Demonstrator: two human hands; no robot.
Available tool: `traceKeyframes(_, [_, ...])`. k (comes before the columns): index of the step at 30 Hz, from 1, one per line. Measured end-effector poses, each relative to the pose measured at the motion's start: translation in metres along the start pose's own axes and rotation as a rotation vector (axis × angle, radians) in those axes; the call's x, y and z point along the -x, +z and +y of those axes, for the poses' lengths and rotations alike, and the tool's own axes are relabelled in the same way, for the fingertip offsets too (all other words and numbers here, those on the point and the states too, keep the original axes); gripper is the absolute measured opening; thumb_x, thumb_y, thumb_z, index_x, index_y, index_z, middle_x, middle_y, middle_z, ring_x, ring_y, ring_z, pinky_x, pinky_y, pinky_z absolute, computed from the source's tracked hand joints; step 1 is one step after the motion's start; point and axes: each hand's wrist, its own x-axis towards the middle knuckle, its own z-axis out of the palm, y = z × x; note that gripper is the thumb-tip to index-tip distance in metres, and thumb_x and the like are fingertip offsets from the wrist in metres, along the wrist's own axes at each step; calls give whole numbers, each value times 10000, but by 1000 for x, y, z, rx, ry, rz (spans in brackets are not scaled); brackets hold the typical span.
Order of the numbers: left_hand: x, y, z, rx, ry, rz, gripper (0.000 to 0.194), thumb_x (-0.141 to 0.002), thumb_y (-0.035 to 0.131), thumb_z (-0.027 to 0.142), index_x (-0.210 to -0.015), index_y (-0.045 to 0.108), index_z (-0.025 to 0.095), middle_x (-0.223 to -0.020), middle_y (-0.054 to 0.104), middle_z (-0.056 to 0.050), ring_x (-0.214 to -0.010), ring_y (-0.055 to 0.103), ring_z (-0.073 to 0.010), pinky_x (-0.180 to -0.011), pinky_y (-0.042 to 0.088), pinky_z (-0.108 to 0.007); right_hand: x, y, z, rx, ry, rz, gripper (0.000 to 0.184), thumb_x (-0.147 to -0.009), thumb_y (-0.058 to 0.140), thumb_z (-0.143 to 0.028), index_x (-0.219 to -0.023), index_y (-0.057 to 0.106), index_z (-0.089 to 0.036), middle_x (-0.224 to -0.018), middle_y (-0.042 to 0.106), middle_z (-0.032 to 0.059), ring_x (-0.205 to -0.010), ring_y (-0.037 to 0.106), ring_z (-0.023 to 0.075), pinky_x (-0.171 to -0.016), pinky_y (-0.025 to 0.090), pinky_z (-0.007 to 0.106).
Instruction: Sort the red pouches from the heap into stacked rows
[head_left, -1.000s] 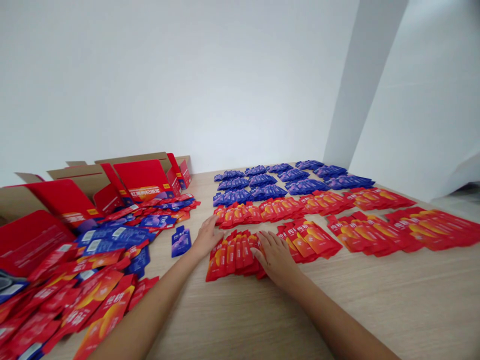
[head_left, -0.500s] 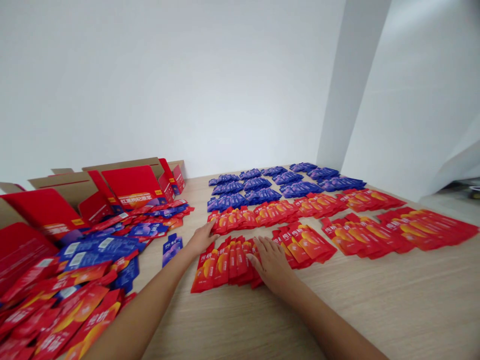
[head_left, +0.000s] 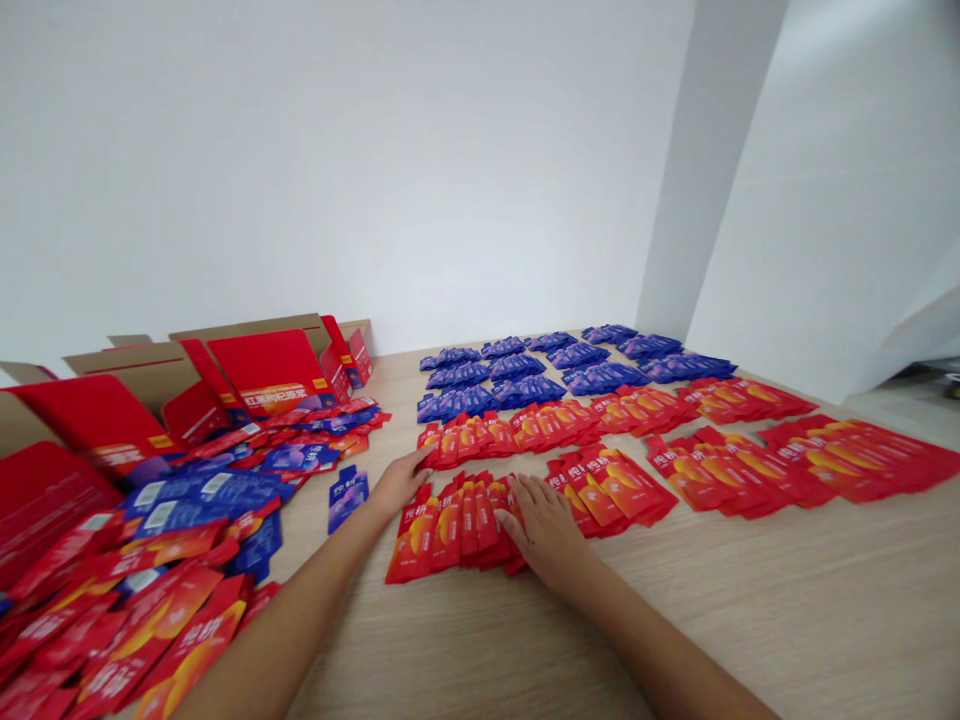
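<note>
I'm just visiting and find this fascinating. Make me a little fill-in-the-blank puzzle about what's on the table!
1. Between the person's bare left hand and bare right hand lie fanned flat packets, mainly ____.
2. The lone flat blue packet lies nearest the ____ hand.
3. The flat-packet rows nearest the white back wall are mainly ____.

Missing words: red; left; blue.

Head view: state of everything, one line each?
Red boxes: open, flaps up
Mixed sachet pile: jumbled
Lone blue sachet: flat, apart from the pile
Blue sachet sets: fanned, overlapping
Red sachet sets: fanned, overlapping
Left grip: by the red sets, hold unclear
Right grip: palm down over red sets
</note>
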Motion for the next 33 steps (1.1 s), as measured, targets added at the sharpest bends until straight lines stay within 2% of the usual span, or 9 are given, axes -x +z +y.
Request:
traceKeyframes(6, [-11, 4, -4, -14, 41, 37, 603, -776, 571, 364, -1329, 481, 144, -1368, 502, -121, -1260, 460, -261, -1072, 336, -391, 0, 5, 2, -2, -11, 35, 526, -937, 348, -455, -1322, 485, -124, -1368, 493, 163, -1259, 444, 308, -1018, 365, 484])
traceKeyframes(12, [-16, 7, -3, -49, 70, 29, 418, -819, 535, 348, -1193, 613, 177, -1241, 618, -103, -1166, 542, -262, -1026, 383, -394, -1, 2, 1, 4, 6, 9, 540, -938, 343, -463, -1328, 479, -116, -1371, 492, 158, -1265, 438, 315, -1015, 377, 475])
traceKeyframes(17, [-13, 6, 0, -82, 66, 36, 424, -829, 519, 340, -1196, 606, 146, -1233, 619, -123, -1149, 553, -258, -1019, 393, -384, 0, 1, 0, -3, 6, -1, 552, -939, 339, -468, -1327, 479, -102, -1377, 485, 162, -1271, 433, 316, -1028, 368, 471])
traceKeyframes(21, [-15, 2, 15, -114, 71, 54, 488, -863, 465, 403, -1265, 542, 136, -1331, 539, -133, -1236, 479, -258, -1067, 338, -402, 0, 4, 0, -20, -3, 23, 532, -937, 356, -455, -1323, 485, -112, -1370, 490, 167, -1269, 435, 318, -1019, 370, 490])
traceKeyframes(26, [-37, 8, 49, -201, 93, -8, 503, -911, 373, 422, -1336, 464, 169, -1421, 444, -109, -1324, 369, -248, -1105, 263, -422, -1, 6, 1, -30, -3, 28, 531, -930, 383, -447, -1322, 484, -103, -1370, 489, 172, -1266, 437, 315, -1024, 364, 486])
traceKeyframes(30, [-60, 18, 70, -227, 115, -94, 625, -865, 444, 496, -1385, 394, 155, -1477, 353, -126, -1372, 260, -312, -1114, 193, -502, -1, 3, 1, -25, 3, -3, 539, -936, 369, -438, -1342, 460, -96, -1388, 470, 165, -1279, 418, 325, -1030, 357, 488])
traceKeyframes(33, [-70, 22, 77, -238, 149, -171, 697, -806, 524, 522, -1397, 369, 187, -1494, 326, -98, -1390, 200, -339, -1101, 168, -562, -1, -2, 0, -40, 10, -22, 544, -937, 366, -432, -1343, 454, -80, -1393, 462, 173, -1283, 411, 324, -1035, 354, 486])
